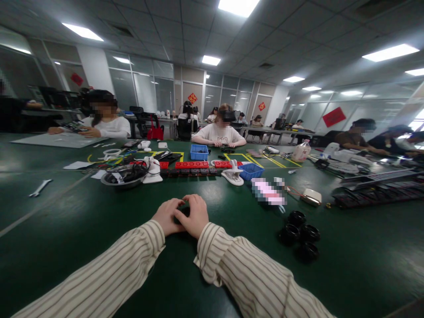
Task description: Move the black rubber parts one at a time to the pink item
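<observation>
My left hand (pixel 168 216) and my right hand (pixel 195 215) meet over the green table, fingers curled round a small black part (pixel 183 213). Most of that part is covered by my fingers, so its full shape cannot be made out. Both thumbs and fingertips press against it from either side. To the right of my hands lies a cluster of several black, round, hollow parts (pixel 300 233) with shiny rims.
Ahead run a red and black strip (pixel 195 165), blue bins (pixel 199 152), white clip stands (pixel 232 173) and a metal bowl (pixel 114 179) of cables. A wrench (pixel 40 188) lies left; a black rack (pixel 377 192) stands right. A person (pixel 219 132) sits opposite.
</observation>
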The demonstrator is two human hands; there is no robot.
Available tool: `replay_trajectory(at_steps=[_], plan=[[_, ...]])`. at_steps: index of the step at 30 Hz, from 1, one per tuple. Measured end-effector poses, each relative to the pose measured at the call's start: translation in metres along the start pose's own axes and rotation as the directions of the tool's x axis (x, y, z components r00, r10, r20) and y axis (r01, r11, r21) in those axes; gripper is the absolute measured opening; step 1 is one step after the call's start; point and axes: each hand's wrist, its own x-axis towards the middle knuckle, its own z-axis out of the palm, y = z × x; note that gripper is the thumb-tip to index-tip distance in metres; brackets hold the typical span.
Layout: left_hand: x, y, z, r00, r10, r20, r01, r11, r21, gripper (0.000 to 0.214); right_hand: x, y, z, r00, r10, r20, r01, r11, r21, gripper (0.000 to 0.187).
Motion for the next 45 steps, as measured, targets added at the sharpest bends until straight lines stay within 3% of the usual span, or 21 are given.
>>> replay_trajectory(at_steps=[4, 7, 10, 14, 17, 21, 24, 28, 32, 35, 38, 41, 45], plan=[[0.001, 0.005, -0.004, 0.994, -0.040, 0.099, 0.028, 0.993, 0.118, 0.036, 0.001, 0.000, 0.001, 0.997, 0.073, 0.032, -0.071, 0.996, -0.062, 0.022], [0.002, 0.003, -0.004, 0.993, -0.042, 0.114, 0.032, 0.995, 0.089, 0.030, 0.002, -0.001, 0.000, 0.997, 0.067, 0.048, -0.064, 0.996, -0.063, 0.014], [0.004, -0.004, -0.005, 0.991, 0.000, 0.130, 0.000, 1.000, -0.003, 0.028, 0.002, -0.001, -0.001, 0.996, -0.015, 0.082, 0.016, 1.000, -0.006, 0.002], [0.004, -0.017, -0.006, 0.983, 0.094, 0.157, -0.083, 0.994, -0.074, 0.018, 0.000, -0.001, -0.002, 0.973, -0.167, 0.162, 0.157, 0.985, 0.072, 0.017], [0.004, -0.023, -0.004, 0.986, 0.120, 0.114, -0.108, 0.988, -0.110, 0.032, -0.002, -0.002, -0.003, 0.973, -0.189, 0.131, 0.178, 0.980, 0.088, 0.019], [0.002, -0.017, -0.002, 0.997, 0.061, 0.049, -0.058, 0.997, -0.054, 0.064, -0.002, -0.002, -0.002, 0.994, -0.104, 0.045, 0.102, 0.993, 0.055, 0.016], [0.000, -0.005, -0.003, 1.000, 0.021, 0.014, -0.021, 1.000, 0.008, 0.073, 0.000, 0.001, 0.001, 1.000, 0.028, 0.006, -0.027, 0.999, -0.027, 0.020], [-0.001, 0.009, -0.005, 0.995, -0.071, 0.063, 0.064, 0.992, 0.108, 0.058, 0.002, 0.004, 0.005, 0.990, 0.140, -0.034, -0.143, 0.983, -0.112, 0.024], [0.000, 0.011, -0.006, 0.988, -0.123, 0.091, 0.110, 0.984, 0.140, 0.039, 0.004, 0.004, 0.005, 0.990, 0.142, -0.024, -0.144, 0.983, -0.117, 0.024], [0.001, 0.007, -0.005, 0.993, -0.093, 0.070, 0.084, 0.989, 0.125, 0.036, 0.004, 0.003, 0.003, 0.993, 0.116, -0.006, -0.116, 0.990, -0.082, 0.020], [0.002, -0.001, -0.004, 0.993, 0.020, 0.114, -0.027, 0.997, 0.067, 0.030, 0.004, 0.003, 0.002, 0.998, 0.048, 0.039, -0.047, 0.999, -0.021, 0.006], [0.004, -0.011, -0.003, 0.975, 0.149, 0.165, -0.149, 0.989, -0.016, 0.030, 0.003, 0.004, 0.001, 0.996, -0.032, 0.082, 0.030, 0.999, 0.023, 0.014], [0.003, -0.018, -0.002, 0.971, 0.172, 0.169, -0.164, 0.985, -0.058, 0.032, 0.002, 0.003, -0.001, 0.997, -0.043, 0.067, 0.041, 0.998, 0.038, 0.018]])
